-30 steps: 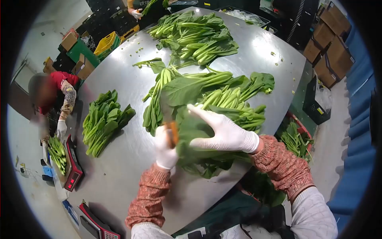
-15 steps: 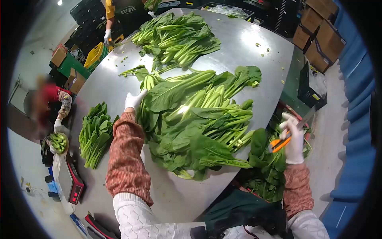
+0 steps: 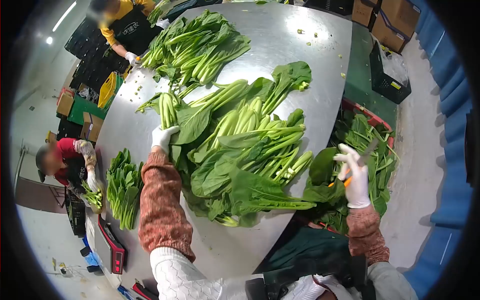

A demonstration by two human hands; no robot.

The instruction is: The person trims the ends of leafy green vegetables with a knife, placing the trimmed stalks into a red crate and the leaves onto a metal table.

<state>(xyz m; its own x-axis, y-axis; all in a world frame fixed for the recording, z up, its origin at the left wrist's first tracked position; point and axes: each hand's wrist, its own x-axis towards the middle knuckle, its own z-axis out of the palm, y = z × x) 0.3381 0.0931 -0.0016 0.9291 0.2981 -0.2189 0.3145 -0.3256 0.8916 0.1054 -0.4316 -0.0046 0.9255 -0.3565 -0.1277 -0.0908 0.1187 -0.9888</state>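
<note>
My left hand (image 3: pixel 162 137), in a white glove, reaches forward across the steel table (image 3: pixel 280 45). It closes on the stalk end of a bunch of greens (image 3: pixel 167 111) at the left edge of the big pile of leafy greens (image 3: pixel 245 150). My right hand (image 3: pixel 354 180), also gloved, is off the table's right edge above a red crate (image 3: pixel 372 120). It grips an orange-handled knife (image 3: pixel 345 181) with the blade pointing up and away. A large dark leaf (image 3: pixel 322 176) hangs just left of that hand.
A second heap of greens (image 3: pixel 200 45) lies at the far end, beside a person in yellow (image 3: pixel 120 20). A smaller pile (image 3: pixel 122 186) and a scale (image 3: pixel 112 245) lie left, near a person in red (image 3: pixel 65 160). A black crate (image 3: pixel 390 75) and cardboard boxes (image 3: pixel 395 20) stand right.
Both hands were together on the pile. My right hand has swung out right over the crate with the knife and a leaf, and my left hand has reached forward to the greens.
</note>
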